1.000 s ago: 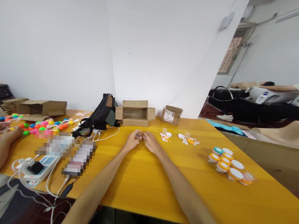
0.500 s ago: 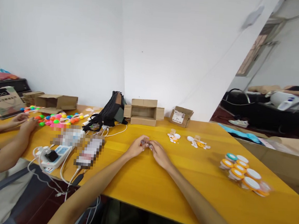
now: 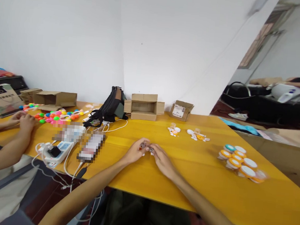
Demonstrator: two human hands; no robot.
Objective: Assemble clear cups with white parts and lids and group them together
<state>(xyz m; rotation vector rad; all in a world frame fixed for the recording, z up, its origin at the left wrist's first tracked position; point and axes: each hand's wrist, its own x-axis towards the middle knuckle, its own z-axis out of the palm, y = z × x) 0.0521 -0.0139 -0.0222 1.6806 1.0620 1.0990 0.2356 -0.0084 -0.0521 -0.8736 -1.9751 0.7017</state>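
Note:
My left hand (image 3: 136,151) and my right hand (image 3: 163,159) meet above the middle of the yellow table (image 3: 134,177). In my left fingers is a small dark piece (image 3: 142,146) with a reddish-orange spot. My right fingertips pinch a small black-and-white patterned piece (image 3: 151,150). Both are too small to name, and whether they join I cannot tell. Beyond my hands lie two groups of loose parts: white discs (image 3: 176,130), a clear cup (image 3: 173,125), an orange ring (image 3: 200,137) and small white bits. To the right stands a cluster of lidded containers (image 3: 236,157) with orange, white and teal tops.
Cardboard boxes (image 3: 143,116) (image 3: 180,110) and a black bag (image 3: 111,106) stand along the wall. On the left are a power strip (image 3: 61,152) with white cables, a phone (image 3: 91,147), colourful balls (image 3: 58,117) and another person's hands (image 3: 26,120).
The view has shifted slightly, so the table's contents sit a little higher. My fingertips have drawn slightly apart, showing more of the patterned piece.

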